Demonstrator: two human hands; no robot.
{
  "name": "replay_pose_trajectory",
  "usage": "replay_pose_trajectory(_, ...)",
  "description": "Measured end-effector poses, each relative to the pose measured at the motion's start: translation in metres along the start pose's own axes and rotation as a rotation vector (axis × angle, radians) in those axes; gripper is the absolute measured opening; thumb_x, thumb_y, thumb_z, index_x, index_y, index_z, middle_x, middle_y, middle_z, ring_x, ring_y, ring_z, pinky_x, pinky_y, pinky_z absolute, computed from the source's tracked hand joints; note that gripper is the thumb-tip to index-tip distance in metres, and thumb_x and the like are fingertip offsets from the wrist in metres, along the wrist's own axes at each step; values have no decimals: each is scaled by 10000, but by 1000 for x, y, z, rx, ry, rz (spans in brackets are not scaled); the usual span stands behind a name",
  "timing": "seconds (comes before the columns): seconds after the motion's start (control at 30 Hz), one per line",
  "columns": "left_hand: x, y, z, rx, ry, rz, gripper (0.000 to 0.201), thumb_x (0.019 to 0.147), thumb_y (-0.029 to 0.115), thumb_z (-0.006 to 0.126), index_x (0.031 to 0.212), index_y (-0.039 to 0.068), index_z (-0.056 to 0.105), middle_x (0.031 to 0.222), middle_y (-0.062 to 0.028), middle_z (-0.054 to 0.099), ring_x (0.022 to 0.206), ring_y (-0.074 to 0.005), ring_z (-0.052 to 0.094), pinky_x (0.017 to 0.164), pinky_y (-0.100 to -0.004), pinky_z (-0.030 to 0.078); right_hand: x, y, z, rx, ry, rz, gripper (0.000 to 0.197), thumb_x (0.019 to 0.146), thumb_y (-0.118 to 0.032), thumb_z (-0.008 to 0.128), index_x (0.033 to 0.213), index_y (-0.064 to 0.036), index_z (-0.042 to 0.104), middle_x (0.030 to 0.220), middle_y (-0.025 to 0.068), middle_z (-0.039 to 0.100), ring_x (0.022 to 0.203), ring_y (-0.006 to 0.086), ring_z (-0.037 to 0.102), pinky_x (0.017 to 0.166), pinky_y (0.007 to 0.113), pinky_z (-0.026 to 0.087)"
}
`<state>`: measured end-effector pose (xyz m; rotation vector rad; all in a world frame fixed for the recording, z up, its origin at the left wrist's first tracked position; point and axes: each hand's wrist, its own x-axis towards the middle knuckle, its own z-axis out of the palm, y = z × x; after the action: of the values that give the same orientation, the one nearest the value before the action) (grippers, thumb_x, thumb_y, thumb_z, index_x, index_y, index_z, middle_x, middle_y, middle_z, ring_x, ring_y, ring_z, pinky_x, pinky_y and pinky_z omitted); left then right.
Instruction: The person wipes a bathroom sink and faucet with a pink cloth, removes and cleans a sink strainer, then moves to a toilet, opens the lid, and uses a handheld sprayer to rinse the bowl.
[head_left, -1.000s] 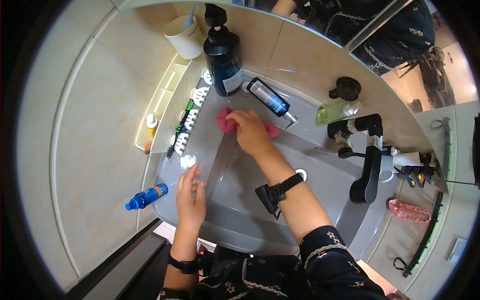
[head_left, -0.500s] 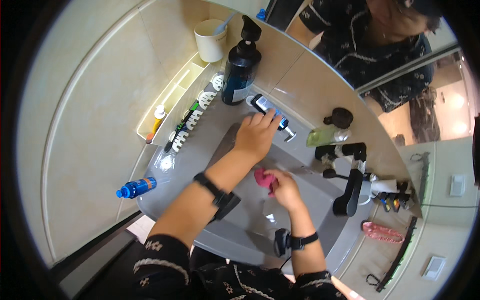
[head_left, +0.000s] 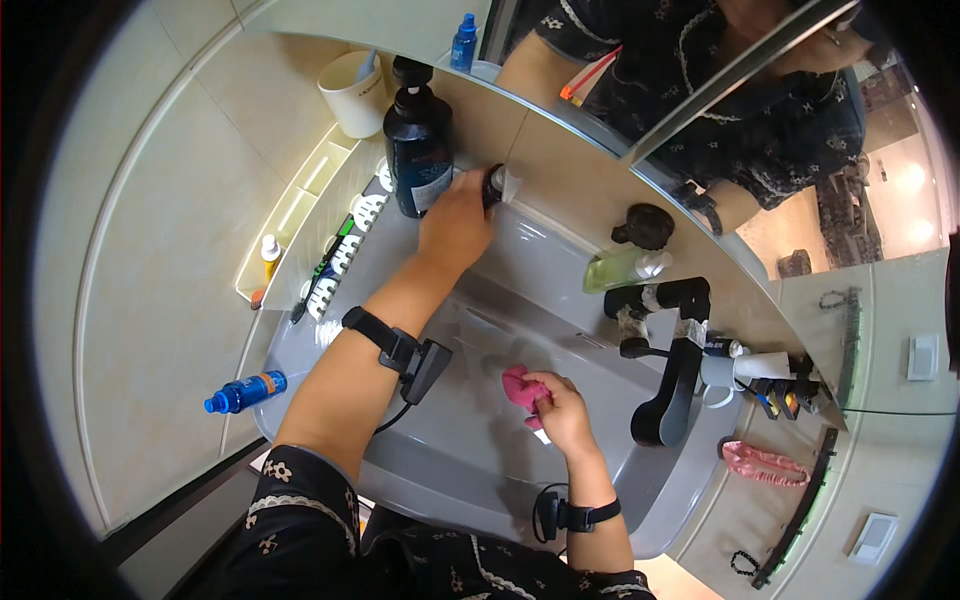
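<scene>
At the back of the grey sink (head_left: 480, 340), my left hand (head_left: 455, 225) is closed around a small dark bottle (head_left: 493, 187). Its fingers hide most of that bottle; only a dark end beside something whitish shows. Just left of the hand, almost touching it, stands a large black pump bottle (head_left: 418, 150). Over the basin my right hand (head_left: 565, 412) grips a crumpled pink cloth (head_left: 522, 390), part of which hangs below the fingers.
A black faucet (head_left: 668, 395) reaches over the basin's right side, near a green bottle (head_left: 612, 270). Toothbrush holders (head_left: 345, 245) line the left wall beneath a white cup (head_left: 353, 100). A blue bottle (head_left: 246, 392) lies by the left rim. The mirror (head_left: 600, 120) rises behind.
My left hand has moved back and left toward the large pump bottle, taking the small bottle, which lay on the back ledge. My right hand keeps the pink cloth, slightly nearer me.
</scene>
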<state>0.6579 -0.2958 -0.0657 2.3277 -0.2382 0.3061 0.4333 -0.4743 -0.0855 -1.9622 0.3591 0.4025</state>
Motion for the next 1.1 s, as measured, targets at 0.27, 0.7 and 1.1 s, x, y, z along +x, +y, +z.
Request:
replay_pose_trajectory(0.27, -18, -10, -9, 25, -38, -172, 594, 820, 118, 555, 1348, 48, 293, 1168, -209, 520, 925, -364, 585, 770, -410, 493, 9, -16, 9, -72, -48, -97, 328, 806, 97, 434, 1062, -38, 588, 941, 108, 545, 737, 185, 586, 578, 275, 539)
replay_pose_trajectory(0.7, -252, -52, -153, -556, -15, -571, 346, 865, -11, 514, 1211, -4, 488, 1088, -142, 595, 967, -177, 600, 830, -268, 463, 155, -49, 1, -182, 520, -505, 305, 846, -3, 456, 1142, -13, 527, 1017, 191, 616, 958, 317, 588, 872, 367, 439)
replay_pose_trajectory(1.1, -305, -77, -177, 18, 47, -346, 250, 760, -1, 524, 1002, 19, 581, 901, -127, 599, 818, -320, 544, 773, -406, 407, 201, -59, 18, 112, 441, -339, 354, 759, -64, 603, 1101, 13, 554, 934, 62, 611, 880, 142, 550, 775, 263, 427)
